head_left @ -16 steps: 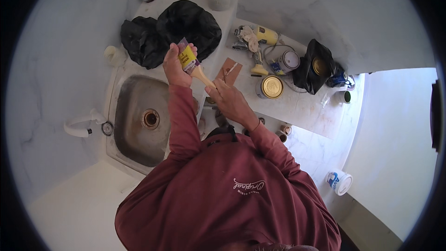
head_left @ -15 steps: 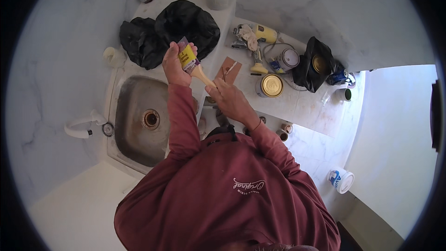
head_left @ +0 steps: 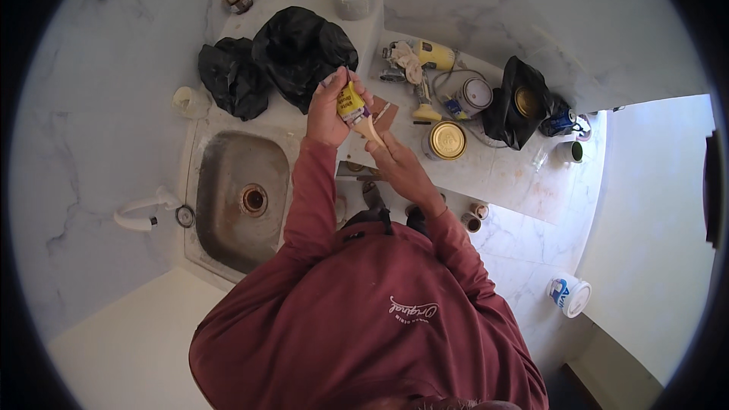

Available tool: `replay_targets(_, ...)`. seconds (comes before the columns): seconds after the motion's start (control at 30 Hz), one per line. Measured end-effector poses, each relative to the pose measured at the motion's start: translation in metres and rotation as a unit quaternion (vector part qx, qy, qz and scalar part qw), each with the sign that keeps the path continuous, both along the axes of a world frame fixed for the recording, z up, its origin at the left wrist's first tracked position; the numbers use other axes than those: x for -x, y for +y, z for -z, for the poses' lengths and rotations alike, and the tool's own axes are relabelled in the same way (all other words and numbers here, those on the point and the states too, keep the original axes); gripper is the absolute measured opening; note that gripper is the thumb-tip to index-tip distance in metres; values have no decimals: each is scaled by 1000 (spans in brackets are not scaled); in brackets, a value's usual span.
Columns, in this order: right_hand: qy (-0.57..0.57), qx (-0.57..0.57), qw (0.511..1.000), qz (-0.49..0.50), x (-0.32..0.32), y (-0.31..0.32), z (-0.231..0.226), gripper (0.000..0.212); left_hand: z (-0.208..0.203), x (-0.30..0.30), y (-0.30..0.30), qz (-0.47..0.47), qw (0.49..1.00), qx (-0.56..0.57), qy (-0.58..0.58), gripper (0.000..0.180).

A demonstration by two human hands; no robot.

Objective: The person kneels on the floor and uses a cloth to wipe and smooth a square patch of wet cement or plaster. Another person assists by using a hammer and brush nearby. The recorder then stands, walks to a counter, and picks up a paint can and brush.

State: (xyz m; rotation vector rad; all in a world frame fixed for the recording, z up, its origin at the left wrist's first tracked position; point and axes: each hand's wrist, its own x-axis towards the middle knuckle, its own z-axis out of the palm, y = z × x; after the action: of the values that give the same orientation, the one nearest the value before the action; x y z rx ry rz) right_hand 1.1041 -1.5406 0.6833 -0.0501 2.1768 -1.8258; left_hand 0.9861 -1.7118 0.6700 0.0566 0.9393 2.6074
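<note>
Your left hand [head_left: 326, 115] is curled around the wrapped head of a paintbrush [head_left: 352, 106], thumb along one side, and your right hand [head_left: 404, 171] is closed on the end of its pale handle. The brush slants just above the middle of the frame, its yellow and purple wrapper toward the top. At left is a metal sink [head_left: 220, 182]; two black bags [head_left: 305, 49] [head_left: 231, 74] lie upper left. A gold-lidded can [head_left: 446, 141] stands right of your hands, and a white tub [head_left: 571, 296] sits at lower right.
</note>
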Motion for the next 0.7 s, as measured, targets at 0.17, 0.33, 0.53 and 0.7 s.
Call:
replay_targets(0.17,53,-55,996,39,-12,-4,8,35,8,14,-2,-225,973,-38,-15,26)
replay_targets(0.33,-128,118,984,41,-46,22,18,32,-39,51,-64,-339,939,56,29,24)
replay_targets(0.53,-112,308,945,1,-34,43,-15,28,-43,70,-51,-324,900,284,57,28)
replay_targets(0.7,-89,303,949,-10,-37,42,-19,29,-16,99,-62,-440,595,643,198,46)
